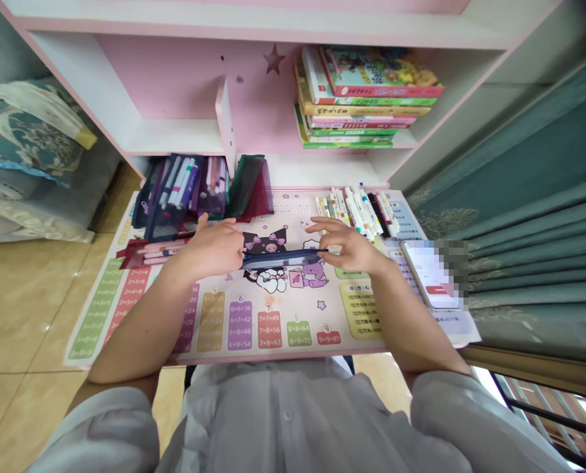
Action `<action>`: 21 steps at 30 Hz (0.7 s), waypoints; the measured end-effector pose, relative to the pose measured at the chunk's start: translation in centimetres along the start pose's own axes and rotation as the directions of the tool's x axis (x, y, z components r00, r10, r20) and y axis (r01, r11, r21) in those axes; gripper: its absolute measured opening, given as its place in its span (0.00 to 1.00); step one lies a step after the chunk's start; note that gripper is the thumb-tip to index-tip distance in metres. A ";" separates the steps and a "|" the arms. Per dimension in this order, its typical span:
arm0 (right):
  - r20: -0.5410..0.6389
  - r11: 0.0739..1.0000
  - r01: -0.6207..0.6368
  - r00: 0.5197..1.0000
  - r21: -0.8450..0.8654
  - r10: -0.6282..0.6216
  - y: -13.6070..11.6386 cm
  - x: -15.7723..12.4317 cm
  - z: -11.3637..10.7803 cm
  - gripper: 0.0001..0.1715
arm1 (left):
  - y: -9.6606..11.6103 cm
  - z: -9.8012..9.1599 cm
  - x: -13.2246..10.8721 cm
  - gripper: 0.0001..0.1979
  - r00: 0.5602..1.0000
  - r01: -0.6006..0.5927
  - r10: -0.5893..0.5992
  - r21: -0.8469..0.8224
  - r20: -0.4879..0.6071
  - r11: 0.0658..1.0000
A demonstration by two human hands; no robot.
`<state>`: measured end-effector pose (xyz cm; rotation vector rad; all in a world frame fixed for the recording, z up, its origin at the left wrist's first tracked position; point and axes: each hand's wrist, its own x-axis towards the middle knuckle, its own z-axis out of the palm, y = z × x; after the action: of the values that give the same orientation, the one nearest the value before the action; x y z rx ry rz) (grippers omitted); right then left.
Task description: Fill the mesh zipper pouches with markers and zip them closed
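Navy pouch (280, 259), held crosswise.
Its long axis joined left hand (218, 247) and right hand (348, 247); fingers pinched opposite ends.

The pouch (283, 258) I hold is dark navy over a paler blue-grey. My shirt (283, 427) is plain grey. The surface (293, 312) is pale pink, printed with cartoon figures (268, 244), stars (321, 305) and number blocks (240, 325) in green, red, purple and ochre. The markers (357, 210) are mostly white, one black among them. I see navy, green and crimson mesh pouches (246, 187), a pink-and-white shelf (175, 79), and teal curtains (544, 171) with pale floral patterning.
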<state>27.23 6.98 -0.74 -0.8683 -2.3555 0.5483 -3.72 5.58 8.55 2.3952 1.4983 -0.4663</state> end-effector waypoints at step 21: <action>-0.003 1.000 -0.004 1.000 0.005 0.004 -0.2 0.1 -0.2 0.07 | -1.2 0.0 -0.2 0.10 1.000 -0.025 0.026 -0.057 0.014 0.998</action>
<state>27.24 6.95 -0.46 -0.8715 -2.3491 0.5546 -4.88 5.96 8.59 2.3594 1.4530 -0.4282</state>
